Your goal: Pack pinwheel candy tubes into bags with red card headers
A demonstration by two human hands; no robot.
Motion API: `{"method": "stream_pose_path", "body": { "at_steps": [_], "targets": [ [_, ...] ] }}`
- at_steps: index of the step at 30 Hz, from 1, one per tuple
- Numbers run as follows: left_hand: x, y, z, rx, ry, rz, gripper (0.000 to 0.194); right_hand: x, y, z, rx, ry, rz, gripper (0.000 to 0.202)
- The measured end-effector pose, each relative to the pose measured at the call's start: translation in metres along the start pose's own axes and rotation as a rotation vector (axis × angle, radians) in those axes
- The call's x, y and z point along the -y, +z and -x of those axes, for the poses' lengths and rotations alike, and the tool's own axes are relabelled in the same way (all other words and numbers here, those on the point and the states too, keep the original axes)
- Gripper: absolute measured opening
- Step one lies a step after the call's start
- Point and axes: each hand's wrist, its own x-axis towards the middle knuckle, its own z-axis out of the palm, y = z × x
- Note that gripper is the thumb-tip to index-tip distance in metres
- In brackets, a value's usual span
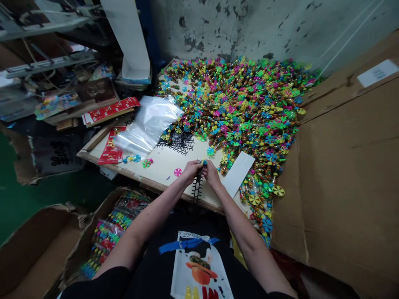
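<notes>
My left hand (190, 172) and my right hand (212, 174) meet over the front of the table, fingers closed in a pinch. Between them they hold the upper end of a black plastic strip (196, 189) with ladder-like openings, which hangs toward the table edge. A small blue and yellow piece (204, 162) shows at the fingertips; its full shape is hidden. A pink wheel (177, 172) lies left of my hands. Behind them rests a heap of black strips (181, 143). To the right lies a white card (239, 173).
Small toys with colourful pinwheels form a large pile (237, 104) against the wall. Clear plastic bags (148, 122) and red printed cards (110, 147) lie at the left. A tall cardboard sheet (346, 166) bounds the right. Packed toys fill a carton (109, 230) below left.
</notes>
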Motion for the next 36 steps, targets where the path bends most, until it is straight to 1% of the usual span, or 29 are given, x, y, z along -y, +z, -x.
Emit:
{"method": "stream_pose_path", "body": {
  "at_steps": [4,8,10,11,13,16,17,18,20,22,23,25,26,28,30,32,33,34,36],
  "targets": [
    [0.007,0.013,-0.006,0.039,0.015,-0.092,0.017,-0.013,-0.002,0.008,-0.039,0.038,-0.004,0.045],
    [0.019,0.028,-0.017,0.08,0.035,-0.232,0.015,-0.028,-0.008,0.018,-0.133,0.063,0.021,0.047],
    [0.021,0.032,-0.027,0.086,0.061,-0.319,0.012,-0.035,-0.015,0.022,-0.185,0.072,0.037,0.048],
    [0.018,0.033,-0.034,0.08,0.08,-0.367,0.011,-0.037,-0.019,0.025,-0.212,0.091,0.039,0.049],
    [0.008,0.031,-0.052,0.044,0.148,-0.468,0.011,-0.039,-0.027,0.03,-0.251,0.16,0.014,0.054],
    [-0.016,0.026,-0.086,-0.041,0.3,-0.589,0.02,-0.038,-0.036,0.039,-0.279,0.235,-0.034,0.063],
    [-0.024,0.024,-0.098,-0.048,0.369,-0.681,0.025,-0.036,-0.038,0.042,-0.285,0.234,-0.035,0.065],
    [-0.031,0.022,-0.109,-0.032,0.447,-0.824,0.03,-0.035,-0.038,0.045,-0.292,0.221,-0.025,0.064],
    [-0.04,0.021,-0.127,0.052,0.617,-1.228,0.036,-0.031,-0.038,0.05,-0.306,0.189,0.007,0.06],
    [-0.042,0.021,-0.14,0.152,0.76,-1.613,0.039,-0.028,-0.036,0.054,-0.328,0.178,0.037,0.052],
    [-0.041,0.021,-0.145,0.181,0.805,-1.724,0.039,-0.027,-0.035,0.056,-0.345,0.179,0.048,0.048],
    [-0.039,0.023,-0.152,0.2,0.872,-1.829,0.037,-0.026,-0.033,0.057,-0.382,0.184,0.058,0.04],
    [-0.038,0.024,-0.154,0.198,0.897,-1.835,0.035,-0.026,-0.033,0.057,-0.403,0.188,0.055,0.037],
    [-0.035,0.024,-0.155,0.181,0.925,-1.765,0.032,-0.026,-0.034,0.057,-0.445,0.195,0.04,0.032],
    [-0.033,0.021,-0.15,0.142,0.921,-1.585,0.025,-0.027,-0.036,0.055,-0.487,0.203,0.021,0.03],
    [-0.029,0.012,-0.139,0.115,0.879,-1.298,0.018,-0.027,-0.037,0.054,-0.508,0.215,-0.002,0.028],
    [-0.027,0.007,-0.131,0.124,0.841,-1.123,0.017,-0.027,-0.036,0.053,-0.508,0.223,-0.017,0.027],
    [-0.024,0.0,-0.121,0.155,0.786,-0.941,0.017,-0.027,-0.035,0.052,-0.502,0.232,-0.033,0.028],
    [-0.016,-0.012,-0.099,0.244,0.629,-0.596,0.02,-0.024,-0.029,0.049,-0.48,0.248,-0.064,0.03]
  ]
}}
